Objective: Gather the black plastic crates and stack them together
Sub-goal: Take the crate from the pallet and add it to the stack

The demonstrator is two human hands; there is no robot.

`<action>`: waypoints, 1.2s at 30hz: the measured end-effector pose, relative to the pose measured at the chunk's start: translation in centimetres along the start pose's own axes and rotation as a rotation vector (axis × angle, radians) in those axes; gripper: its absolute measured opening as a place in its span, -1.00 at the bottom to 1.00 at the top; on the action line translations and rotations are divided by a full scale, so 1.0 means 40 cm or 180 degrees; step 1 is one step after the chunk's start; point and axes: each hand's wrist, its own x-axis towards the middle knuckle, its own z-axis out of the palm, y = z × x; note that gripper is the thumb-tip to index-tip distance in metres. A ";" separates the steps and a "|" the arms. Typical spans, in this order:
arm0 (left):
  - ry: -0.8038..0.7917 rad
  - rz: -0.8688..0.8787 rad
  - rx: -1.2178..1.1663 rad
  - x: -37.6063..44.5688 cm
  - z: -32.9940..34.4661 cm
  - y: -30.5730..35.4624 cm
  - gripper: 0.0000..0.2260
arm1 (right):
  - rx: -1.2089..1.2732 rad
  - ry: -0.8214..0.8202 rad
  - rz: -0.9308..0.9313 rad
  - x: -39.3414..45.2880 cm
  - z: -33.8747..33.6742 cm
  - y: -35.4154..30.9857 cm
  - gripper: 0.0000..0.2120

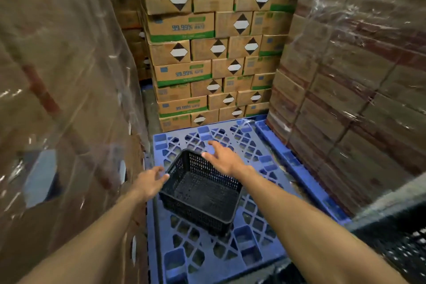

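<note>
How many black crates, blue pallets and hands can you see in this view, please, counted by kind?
Black crates: 2, a whole crate and a partial crate at the right edge
Blue pallets: 1, pallet
Hands: 2, left hand, right hand
Total: 5

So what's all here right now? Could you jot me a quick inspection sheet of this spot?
Surface: blue plastic pallet on the floor, lattice top.
Job's things: one black crate, upright and empty, on the pallet; part of another black crate at the lower right edge.
Clutter: nothing seen.
Hands: left hand and right hand open, at the crate's rim, not gripping.
Cables: nothing seen.
Surroundings: stacked cardboard boxes behind; shrink-wrapped stacks on both sides.
</note>
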 end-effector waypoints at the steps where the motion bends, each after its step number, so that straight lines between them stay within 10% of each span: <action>1: -0.0053 -0.0047 0.0050 0.043 0.009 -0.003 -0.53 | 0.0016 0.0010 0.0091 0.034 0.010 0.027 -0.36; 14: -0.0842 -0.0702 0.0290 0.640 0.329 -0.289 -0.50 | 0.0634 -0.0253 0.1173 0.438 0.384 0.451 -0.30; 28: -0.0624 -0.2586 -0.2443 0.863 0.837 -0.551 -0.23 | 0.1396 0.0456 0.2932 0.553 0.872 0.897 0.05; 36: -0.0379 -0.2832 -0.4306 0.907 0.896 -0.502 -0.83 | 0.2076 0.1528 0.3174 0.552 0.876 0.954 -0.57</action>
